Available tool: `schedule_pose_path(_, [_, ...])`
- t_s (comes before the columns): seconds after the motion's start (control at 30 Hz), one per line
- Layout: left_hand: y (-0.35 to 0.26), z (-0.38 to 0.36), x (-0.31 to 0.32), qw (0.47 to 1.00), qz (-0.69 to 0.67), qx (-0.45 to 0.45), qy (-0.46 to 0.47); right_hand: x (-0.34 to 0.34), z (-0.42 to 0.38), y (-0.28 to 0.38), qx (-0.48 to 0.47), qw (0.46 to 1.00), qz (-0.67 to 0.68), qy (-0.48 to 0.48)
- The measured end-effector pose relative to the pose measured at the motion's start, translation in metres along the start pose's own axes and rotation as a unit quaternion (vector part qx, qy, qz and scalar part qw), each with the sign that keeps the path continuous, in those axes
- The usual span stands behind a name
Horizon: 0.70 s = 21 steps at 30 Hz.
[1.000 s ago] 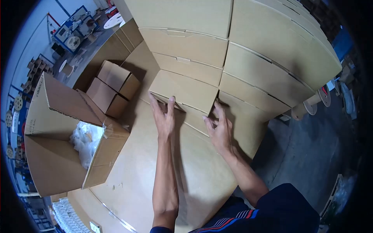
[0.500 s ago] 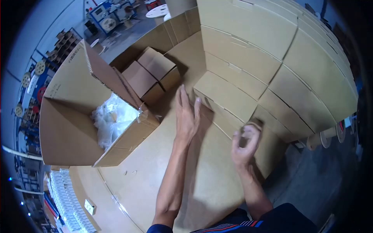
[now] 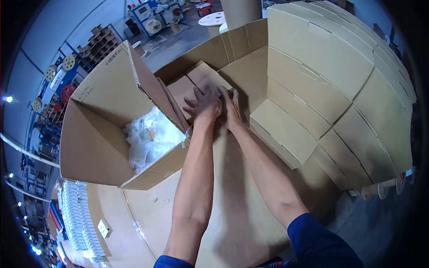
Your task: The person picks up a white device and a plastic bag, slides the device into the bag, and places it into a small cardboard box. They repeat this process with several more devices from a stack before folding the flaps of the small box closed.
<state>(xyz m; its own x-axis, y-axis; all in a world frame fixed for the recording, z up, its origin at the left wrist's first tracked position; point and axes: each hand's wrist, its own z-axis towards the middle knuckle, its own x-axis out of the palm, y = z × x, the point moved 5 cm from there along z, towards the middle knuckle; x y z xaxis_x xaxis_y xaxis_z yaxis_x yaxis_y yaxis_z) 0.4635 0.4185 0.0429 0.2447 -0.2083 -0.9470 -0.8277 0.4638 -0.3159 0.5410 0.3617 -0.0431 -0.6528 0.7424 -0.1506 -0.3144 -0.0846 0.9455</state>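
Note:
Two small brown cardboard boxes (image 3: 181, 87) sit side by side in the corner behind the large open carton. My left hand (image 3: 204, 106) lies over their near right part with its fingers spread, slightly blurred. Close beside it, my right hand (image 3: 231, 108) reaches to the near right corner of the boxes, fingers apart and fingertips at the edge. The hands cover the boxes' near right side. The large open carton (image 3: 154, 172) at the left has a raised flap and holds crumpled clear plastic bags (image 3: 152, 136).
Flat tan cartons (image 3: 321, 85) form a high stacked wall at the right, with one lower carton (image 3: 283, 127) in front. Rows of small white boxes (image 3: 79, 219) stand at the lower left of the cardboard-covered surface (image 3: 196, 250). A white spool (image 3: 212, 18) is beyond.
Both hands have moved forward to the small brown boxes, the right one crossing leftward from the stacked cartons. The view has shifted, so the scene sits further right.

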Motion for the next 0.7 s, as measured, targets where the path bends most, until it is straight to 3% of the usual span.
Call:
schedule_pose_path(0.07, [0.006, 0.005, 0.011, 0.999, 0.022, 0.02, -0.011, -0.015, -0.015, 0.025, -0.069, 0.991, -0.114, 0.012])
schedule_pose_path(0.17, [0.008, -0.005, 0.008, 0.998, 0.023, 0.049, -0.018, -0.005, -0.003, 0.008, 0.02, 0.998, 0.046, 0.028])
schedule_pose_path(0.23, [0.028, 0.029, 0.039, 0.992, 0.075, 0.078, -0.063, -0.01, 0.001, 0.009, 0.025, 0.999, 0.021, -0.018])
schedule_pose_path(0.3, [0.023, 0.026, 0.033, 0.995, 0.03, 0.056, -0.075, -0.023, 0.002, 0.011, -0.041, 0.992, -0.083, -0.087])
schedule_pose_path(0.37, [-0.006, -0.018, -0.017, 0.992, -0.11, -0.015, -0.053, -0.039, -0.011, 0.054, -0.082, 0.983, -0.108, -0.123])
schedule_pose_path(0.47, [-0.011, -0.023, -0.028, 0.946, -0.295, 0.088, -0.105, -0.05, -0.023, 0.092, -0.142, 0.964, -0.126, -0.186])
schedule_pose_path(0.53, [-0.025, -0.048, -0.056, 0.902, -0.4, 0.138, -0.081, -0.058, -0.044, 0.13, -0.177, 0.95, -0.107, -0.233])
schedule_pose_path(0.57, [-0.03, -0.065, -0.069, 0.885, -0.438, 0.145, -0.068, -0.061, -0.052, 0.141, -0.196, 0.943, -0.139, -0.232])
schedule_pose_path(0.6, [-0.033, -0.077, -0.077, 0.865, -0.474, 0.152, -0.056, -0.064, -0.059, 0.151, -0.223, 0.953, -0.073, -0.19])
schedule_pose_path(0.63, [-0.027, -0.085, -0.087, 0.867, -0.456, 0.158, -0.123, -0.071, -0.068, 0.159, -0.247, 0.958, -0.004, -0.148])
schedule_pose_path(0.67, [-0.021, -0.095, -0.091, 0.848, -0.486, 0.172, -0.124, -0.079, -0.08, 0.167, -0.267, 0.956, 0.065, -0.106])
schedule_pose_path(0.7, [-0.015, -0.109, -0.097, 0.827, -0.516, 0.184, -0.125, -0.094, -0.094, 0.17, -0.213, 0.968, 0.105, -0.084])
